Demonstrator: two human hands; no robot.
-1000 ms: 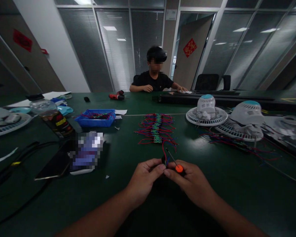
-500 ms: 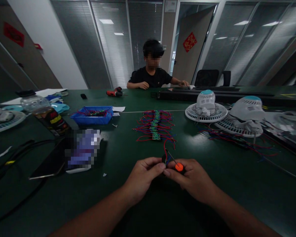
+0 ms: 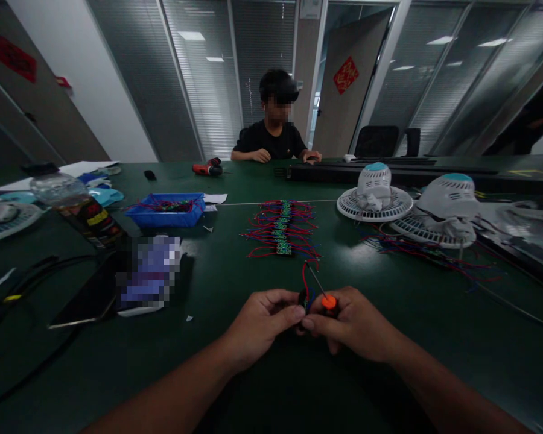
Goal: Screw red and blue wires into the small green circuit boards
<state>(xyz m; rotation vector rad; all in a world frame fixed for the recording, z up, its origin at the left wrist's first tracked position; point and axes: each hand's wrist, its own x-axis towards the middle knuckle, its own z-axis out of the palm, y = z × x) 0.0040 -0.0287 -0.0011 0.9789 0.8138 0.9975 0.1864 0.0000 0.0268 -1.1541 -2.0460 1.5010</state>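
My left hand (image 3: 271, 319) pinches a small circuit board (image 3: 306, 305) between thumb and fingers. Red and blue wires run from the board, the red one arching up and away from me. My right hand (image 3: 355, 328) is closed on a screwdriver (image 3: 329, 301) with an orange part on its handle. Its thin shaft points up and to the left, past the wires. The right thumb tip is close to the board; whether it touches is hard to see. Beyond my hands lies a row of green circuit boards (image 3: 284, 226) with red and blue wires spread to both sides.
A blue bin (image 3: 167, 218) holds wired boards. Left are a phone (image 3: 88, 298), a bottle (image 3: 85, 208) and black cables. Right stand white fan-like units (image 3: 374, 202) beside loose wires (image 3: 428, 250). Farther back lie a red power drill (image 3: 207, 169) and long black bars; a person sits opposite.
My right thumb and fingers have shifted slightly around the board and screwdriver. The person opposite has drawn one hand inward. The whole view has moved slightly.
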